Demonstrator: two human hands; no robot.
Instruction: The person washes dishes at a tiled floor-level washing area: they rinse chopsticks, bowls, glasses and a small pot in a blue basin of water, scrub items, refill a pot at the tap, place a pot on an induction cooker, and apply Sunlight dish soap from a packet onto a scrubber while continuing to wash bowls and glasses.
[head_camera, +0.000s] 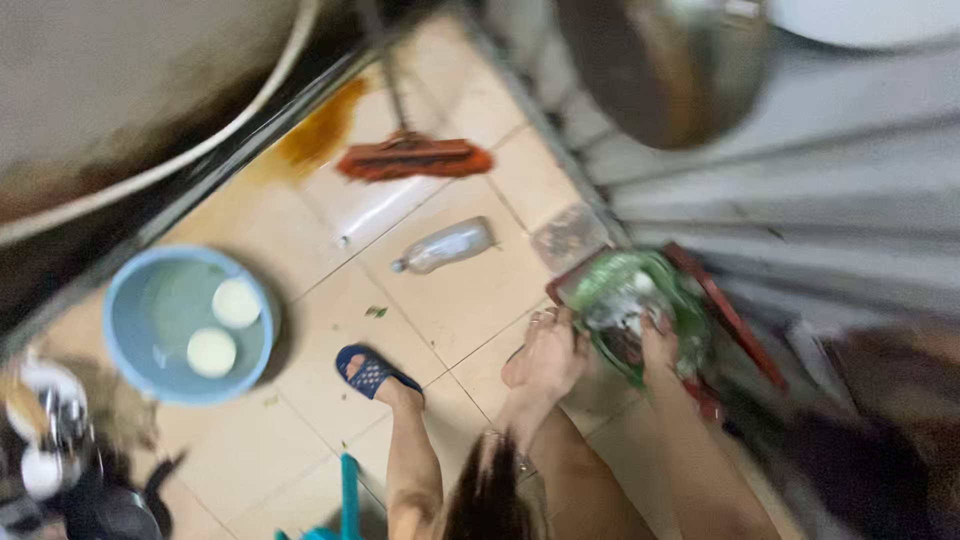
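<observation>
Both hands (600, 355) at green bag (640, 300)

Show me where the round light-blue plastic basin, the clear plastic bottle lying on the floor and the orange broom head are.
Round light-blue plastic basin (128, 290): head view, on its left rim.
Clear plastic bottle (452, 244): head view, on its body.
Orange broom head (415, 158): head view, on its middle.

Green bag (640, 285), blue basin (125, 300), orange broom (415, 157)

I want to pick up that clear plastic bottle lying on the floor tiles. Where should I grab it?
Probably around the middle of the clear plastic bottle, from above: it lies on its side on the tiled floor, with open floor around it.
</observation>
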